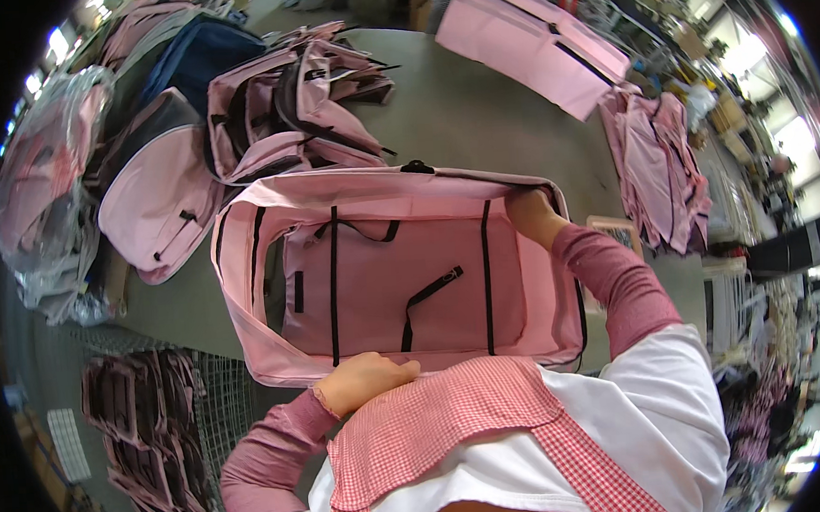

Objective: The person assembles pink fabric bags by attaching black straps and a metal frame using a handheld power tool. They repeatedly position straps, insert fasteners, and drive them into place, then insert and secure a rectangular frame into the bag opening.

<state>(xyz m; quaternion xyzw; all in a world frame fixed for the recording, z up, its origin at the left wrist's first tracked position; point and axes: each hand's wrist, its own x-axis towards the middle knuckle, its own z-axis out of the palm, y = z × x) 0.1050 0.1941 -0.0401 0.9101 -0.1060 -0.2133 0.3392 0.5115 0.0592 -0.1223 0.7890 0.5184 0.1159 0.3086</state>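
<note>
A pink fabric bag body [427, 304] lies before me with its open side up, walls standing around a flat panel. Two black straps [487, 279] cross that panel, and a loose black strap with a buckle [446, 276] rests between them. My left hand [370, 379] is closed over the near wall, close to my checked apron. Inside the far right corner is my right hand [530, 213], against the wall; its fingertips are hidden by the fabric. A black piece [416, 167] sits on the far rim.
Pink bag parts with black trim [296, 115] are heaped at the far left, beside a rounded pink piece [160, 201] and plastic-wrapped bags [47, 187]. A large pink panel [531, 44] and folded pink pieces [658, 163] lie on the right side of the table [415, 108]. More pieces [146, 427] hang or stack lower left.
</note>
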